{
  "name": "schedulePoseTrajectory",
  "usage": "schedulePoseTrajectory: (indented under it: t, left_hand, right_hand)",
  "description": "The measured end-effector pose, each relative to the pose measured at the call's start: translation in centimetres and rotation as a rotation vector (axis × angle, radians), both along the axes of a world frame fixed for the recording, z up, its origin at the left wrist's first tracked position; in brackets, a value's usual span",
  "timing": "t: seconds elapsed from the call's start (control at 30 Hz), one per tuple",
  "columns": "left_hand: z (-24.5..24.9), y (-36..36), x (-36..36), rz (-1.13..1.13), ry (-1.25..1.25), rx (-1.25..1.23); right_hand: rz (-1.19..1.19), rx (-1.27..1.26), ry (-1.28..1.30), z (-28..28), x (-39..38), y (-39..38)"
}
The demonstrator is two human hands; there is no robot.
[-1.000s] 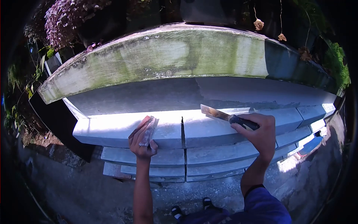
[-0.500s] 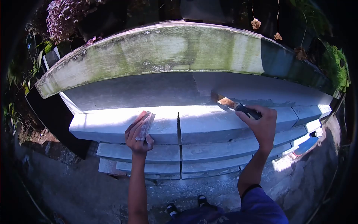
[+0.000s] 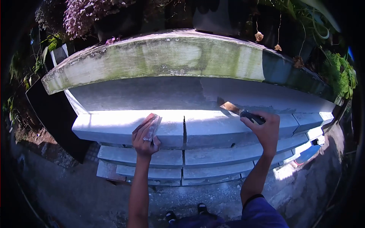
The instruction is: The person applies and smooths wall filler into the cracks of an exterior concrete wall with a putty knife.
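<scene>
My right hand (image 3: 267, 131) is wrapped round the dark handle of a putty knife (image 3: 232, 108). The knife's blade points up and left, by the lower part of the grey wall face (image 3: 140, 93) under the mossy ledge. A smoother, paler coat (image 3: 243, 91) covers the right part of that face. In my left hand (image 3: 145, 141) is a flat, whitish, smeared piece (image 3: 153, 128), held upright over the top pale slab (image 3: 102, 123). What this piece is exactly, I cannot tell.
A mossy concrete ledge (image 3: 163, 59) curves above the wall face. More slabs (image 3: 140, 156) are stepped below, split by a dark vertical gap. Purple foliage (image 3: 81, 17) hangs at upper left, green plants (image 3: 338, 74) at right. A blue object (image 3: 308, 153) lies at lower right.
The whole view has shifted slightly. The knife still points at nearly the same place on the wall, and both hands keep their hold.
</scene>
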State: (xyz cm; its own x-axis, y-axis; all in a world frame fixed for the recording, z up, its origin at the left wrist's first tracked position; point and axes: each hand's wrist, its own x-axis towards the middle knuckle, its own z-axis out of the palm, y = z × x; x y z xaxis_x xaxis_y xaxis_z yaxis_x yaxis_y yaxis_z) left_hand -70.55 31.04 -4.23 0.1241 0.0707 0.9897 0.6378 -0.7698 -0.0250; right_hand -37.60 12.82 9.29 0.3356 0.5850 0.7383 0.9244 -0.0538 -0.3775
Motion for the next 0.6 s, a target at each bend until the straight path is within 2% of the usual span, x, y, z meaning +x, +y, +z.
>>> schedulePoseTrajectory:
  t: [0.13,0.27,0.3,0.4,0.43,0.53,0.6]
  left_hand:
    - [-0.5,0.1,-0.5,0.001,0.015,-0.023]
    - [-0.4,0.0,-0.4,-0.021,0.023,-0.028]
    - [-0.4,0.1,-0.5,-0.028,0.024,-0.029]
    - [-0.3,0.0,-0.5,-0.047,0.021,-0.034]
    - [-0.2,-0.2,-0.4,-0.06,0.016,-0.051]
    - [0.4,-0.8,-0.4,-0.092,0.015,-0.089]
    - [0.7,-1.1,-0.5,-0.106,0.031,-0.101]
  right_hand:
    - [0.045,-0.081,-0.142,-0.9,-2.5,1.3]
    - [0.078,0.168,0.23,-1.4,-3.9,-2.5]
    - [0.033,0.151,0.294,-1.9,-4.5,-3.5]
    - [0.146,0.225,0.511,-5.6,-5.1,-5.5]
    - [0.143,0.142,0.592,-6.8,-5.2,-6.5]
    - [0.238,0.117,0.801,-11.8,-5.2,-9.1]
    - [0.222,0.108,0.977,-14.5,-6.5,-11.1]
